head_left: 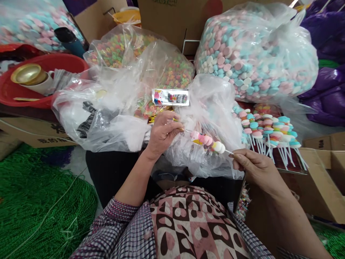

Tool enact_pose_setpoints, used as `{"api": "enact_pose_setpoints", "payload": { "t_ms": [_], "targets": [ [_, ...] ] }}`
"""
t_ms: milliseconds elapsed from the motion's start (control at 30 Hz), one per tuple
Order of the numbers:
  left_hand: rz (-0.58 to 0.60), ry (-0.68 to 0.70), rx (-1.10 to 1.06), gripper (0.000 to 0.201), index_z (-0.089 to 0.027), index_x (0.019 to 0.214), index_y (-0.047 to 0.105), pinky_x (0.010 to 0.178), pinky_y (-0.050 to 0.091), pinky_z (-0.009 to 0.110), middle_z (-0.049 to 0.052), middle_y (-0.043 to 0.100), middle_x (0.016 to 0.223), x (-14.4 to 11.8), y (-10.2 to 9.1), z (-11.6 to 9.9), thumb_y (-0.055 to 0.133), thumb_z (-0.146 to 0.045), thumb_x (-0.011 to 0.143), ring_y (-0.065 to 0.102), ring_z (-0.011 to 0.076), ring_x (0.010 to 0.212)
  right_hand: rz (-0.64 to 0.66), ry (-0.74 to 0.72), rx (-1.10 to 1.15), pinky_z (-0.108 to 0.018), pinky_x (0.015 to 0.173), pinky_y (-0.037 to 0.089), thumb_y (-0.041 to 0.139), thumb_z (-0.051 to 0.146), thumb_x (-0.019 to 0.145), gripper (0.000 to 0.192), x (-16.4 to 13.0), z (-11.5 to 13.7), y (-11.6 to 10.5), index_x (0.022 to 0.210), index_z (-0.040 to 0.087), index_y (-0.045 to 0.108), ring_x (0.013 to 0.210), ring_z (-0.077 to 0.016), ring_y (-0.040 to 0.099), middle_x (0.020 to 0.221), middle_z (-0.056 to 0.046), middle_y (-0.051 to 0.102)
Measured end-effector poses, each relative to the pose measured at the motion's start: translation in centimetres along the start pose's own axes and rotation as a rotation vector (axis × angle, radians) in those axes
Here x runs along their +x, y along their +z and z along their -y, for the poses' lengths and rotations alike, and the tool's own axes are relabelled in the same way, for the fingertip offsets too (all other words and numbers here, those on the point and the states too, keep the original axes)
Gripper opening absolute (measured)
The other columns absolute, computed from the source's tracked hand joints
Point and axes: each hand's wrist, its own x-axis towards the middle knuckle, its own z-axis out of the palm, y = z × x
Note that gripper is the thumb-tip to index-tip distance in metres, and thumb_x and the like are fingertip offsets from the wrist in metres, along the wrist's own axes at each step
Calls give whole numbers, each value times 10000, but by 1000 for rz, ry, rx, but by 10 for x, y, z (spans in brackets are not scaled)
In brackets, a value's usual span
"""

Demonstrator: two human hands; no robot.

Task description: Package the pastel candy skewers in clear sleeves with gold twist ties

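A marshmallow skewer (207, 140) with pink, yellow and white pieces is held slantwise over my lap. My right hand (254, 165) pinches the lower end of its white stick. At the other end, the closed fingertips of my left hand (165, 130) pinch what looks like the end of a clear wrapper around the candy; the thin film is hard to make out. Just beyond my left hand lies a stack of printed white packets (170, 97). Finished-looking skewers (266, 129) of pink, blue and white marshmallows lie in a pile to the right.
A big clear bag of marshmallows (256, 54) stands at the back right. Bags of colourful ring candies (176, 68) sit at the centre back. On the left are a red basin (78, 64) with a metal bowl (28, 74), and green stringy material (54, 194) below. Cardboard boxes (320, 183) stand at right.
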Motion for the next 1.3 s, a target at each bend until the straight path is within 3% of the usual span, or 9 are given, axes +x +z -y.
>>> {"api": "enact_pose_setpoints", "payload": {
  "t_ms": [133, 300, 467, 567, 700, 833, 967, 1067, 1300],
  "targets": [
    [-78, -114, -133, 157, -237, 896, 686, 1001, 486, 432, 55, 591, 1250, 0, 4, -10, 613, -374, 920, 551, 233, 1229, -19, 17, 234, -258, 495, 424, 687, 539, 828, 330, -2, -5, 19, 763, 216, 692, 512, -125, 506, 607, -7, 643],
    [-203, -205, -51, 218, -251, 1046, 620, 1137, 382, 500, 74, 506, 1392, -2, 7, -18, 619, -422, 911, 423, 258, 1395, 10, 54, 355, -253, 468, 431, 715, 501, 816, 279, -3, -7, 49, 824, 222, 710, 494, -120, 506, 598, 2, 641],
    [-307, -385, -162, 728, -342, 1405, 358, 1154, 366, 508, 112, 305, 1576, -2, 9, -17, 731, -492, 798, 149, 306, 1541, 21, 42, 364, -250, 464, 429, 722, 492, 810, 273, -1, 0, 65, 799, 219, 714, 488, -113, 497, 591, 7, 624],
    [-296, -540, -392, 856, -425, 1472, 217, 1099, 435, 492, 99, 224, 1629, -2, 13, -19, 724, -529, 790, 261, 319, 1512, 26, 36, 369, -255, 450, 423, 724, 520, 797, 304, 1, 2, 71, 807, 217, 711, 475, -117, 489, 581, 5, 619],
    [-158, -788, -896, 712, -387, 1432, 351, 1001, 519, 482, 102, 432, 1532, 1, 16, -27, 699, -528, 827, 563, 287, 1307, -4, 33, 403, -248, 433, 393, 725, 520, 800, 303, 2, 3, 80, 812, 218, 706, 453, -106, 460, 574, 11, 608],
    [-86, -956, -1089, 422, -253, 1257, 591, 924, 548, 424, 70, 714, 1070, 3, 17, -27, 631, -468, 896, 703, 220, 1012, -40, 43, 409, -245, 426, 364, 717, 509, 816, 291, 1, 3, 85, 832, 219, 703, 443, -101, 448, 574, 17, 598],
    [-207, -940, -1070, 278, -275, 1155, 663, 898, 529, 332, -11, 675, 925, 3, 18, -12, 667, -280, 877, 678, 119, 860, -62, 54, 416, -239, 410, 344, 701, 519, 829, 310, 5, 3, 89, 879, 214, 698, 431, -100, 452, 576, 22, 597],
    [-243, -865, -955, 262, -279, 1169, 656, 892, 516, 330, -11, 657, 942, 1, 19, -2, 617, -284, 910, 641, 101, 850, -69, 52, 447, -226, 400, 331, 691, 505, 846, 295, 8, 4, 92, 891, 214, 693, 423, -92, 451, 569, 31, 589],
    [-377, -735, -879, 305, -283, 1134, 629, 810, 512, 278, -43, 593, 804, 3, 18, -10, 692, -238, 838, 588, 87, 786, -84, 86, 424, -216, 383, 334, 676, 530, 851, 327, 10, 10, 96, 874, 204, 692, 404, -86, 442, 518, 41, 550]
  ]
}}
